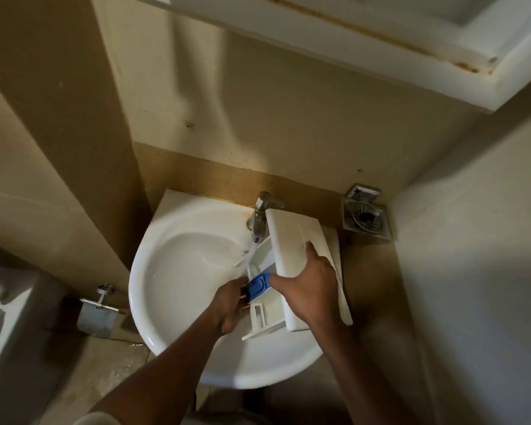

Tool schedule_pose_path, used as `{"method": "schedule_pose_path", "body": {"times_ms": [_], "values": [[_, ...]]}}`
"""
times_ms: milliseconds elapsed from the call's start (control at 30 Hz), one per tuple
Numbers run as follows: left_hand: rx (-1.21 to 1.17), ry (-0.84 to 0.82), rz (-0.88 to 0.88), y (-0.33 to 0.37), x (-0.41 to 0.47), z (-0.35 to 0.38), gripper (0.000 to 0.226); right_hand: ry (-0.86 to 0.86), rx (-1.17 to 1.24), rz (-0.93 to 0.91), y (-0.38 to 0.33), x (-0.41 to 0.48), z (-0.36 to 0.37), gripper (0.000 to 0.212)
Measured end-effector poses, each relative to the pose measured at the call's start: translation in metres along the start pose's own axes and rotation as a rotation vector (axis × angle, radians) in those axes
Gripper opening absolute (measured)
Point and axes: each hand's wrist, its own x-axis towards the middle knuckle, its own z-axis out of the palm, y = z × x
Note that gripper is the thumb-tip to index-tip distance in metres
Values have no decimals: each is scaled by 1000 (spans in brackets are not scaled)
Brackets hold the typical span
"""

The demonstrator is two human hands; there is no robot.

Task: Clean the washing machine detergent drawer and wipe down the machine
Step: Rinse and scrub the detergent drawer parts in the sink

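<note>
A home bathroom — white basin (178, 271), chrome tap (259, 216) and floor drain (365, 217) between beige walls.

Dim, warm lighting; brightest on sink (178, 271). Heavy shadow at 7 o'clock. Wide-angle edge distortion; soft focus throughout.

No legible text or labels

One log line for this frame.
step: rinse drawer | tap: running | drawer: over sink, under tap | left hand: grips drawer at blue insert | right hand: holds drawer front
</note>
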Motion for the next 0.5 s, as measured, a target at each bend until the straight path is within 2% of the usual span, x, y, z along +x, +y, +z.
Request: {"method": "schedule_pose_path", "body": {"times_ms": [200,300,400,433,500], "values": [[81,-12,-27,6,3,2,26,15,52,43,5,2,-7,102],[32,-39,-57,9,4,-3,29,11,215,138,15,7,-11,82],[10,-85,-117,17,-1,-14,33,-131,551,288,38,19,-13,43],[9,-114,-128,22,-4,-18,35,-202,658,331,48,24,-13,40],[16,-148,-110,32,-11,-29,40,-341,780,393,66,36,-11,47]]}}
